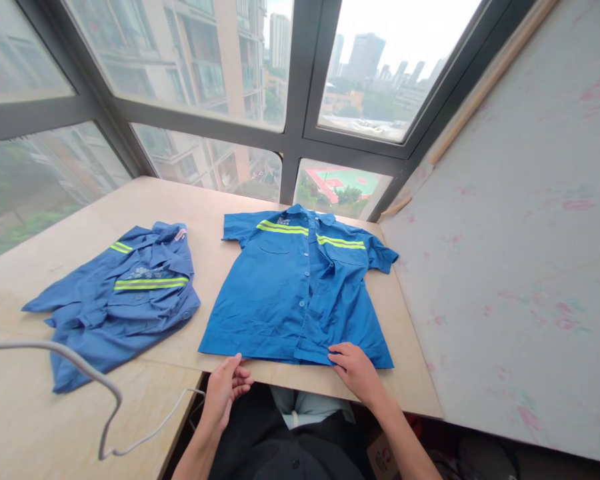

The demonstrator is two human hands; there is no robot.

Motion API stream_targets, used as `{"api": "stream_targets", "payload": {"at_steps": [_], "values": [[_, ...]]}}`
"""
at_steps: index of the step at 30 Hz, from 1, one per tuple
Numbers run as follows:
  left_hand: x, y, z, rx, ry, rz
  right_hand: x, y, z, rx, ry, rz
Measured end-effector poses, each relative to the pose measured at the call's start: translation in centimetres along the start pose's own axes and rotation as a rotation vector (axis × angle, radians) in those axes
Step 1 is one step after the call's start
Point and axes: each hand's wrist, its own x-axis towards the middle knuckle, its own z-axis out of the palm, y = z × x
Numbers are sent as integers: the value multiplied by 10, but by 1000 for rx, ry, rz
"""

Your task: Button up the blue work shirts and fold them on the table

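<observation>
A blue short-sleeved shirt [260, 300] with yellow-green stripes and a collar lies spread on the wooden table [410, 347], its hem toward me. Its front is unbuttoned, and the right-hand panel is wrinkled. My right hand [353, 370] pinches the hem of that panel near the front opening. Just below the hem's left part is my left hand [226, 389], fingers loosely curled and apart, with nothing in them. To the left lies a second blue shirt [145, 300], crumpled, with similar stripes.
A grey cable [75, 359] crosses the lower left over the table. Windows [200, 153] border the far side. A pale flowered wall panel [520, 253] stands along the right. Below the table's front edge is a cardboard box [381, 459].
</observation>
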Motion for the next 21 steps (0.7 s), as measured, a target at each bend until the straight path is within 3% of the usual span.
{"api": "stream_targets", "payload": {"at_steps": [5, 11, 17, 21], "values": [[-7, -2, 4, 123, -99, 64, -9, -6, 6, 165, 55, 74], [-6, 21, 42, 350, -158, 561, 24, -19, 1, 309, 154, 88], [32, 24, 82, 879, -475, 1066, 82, -15, 9, 319, 165, 10], [56, 11, 100, 1229, -536, 1164, 117, 2, 11, 161, 73, -35]]}}
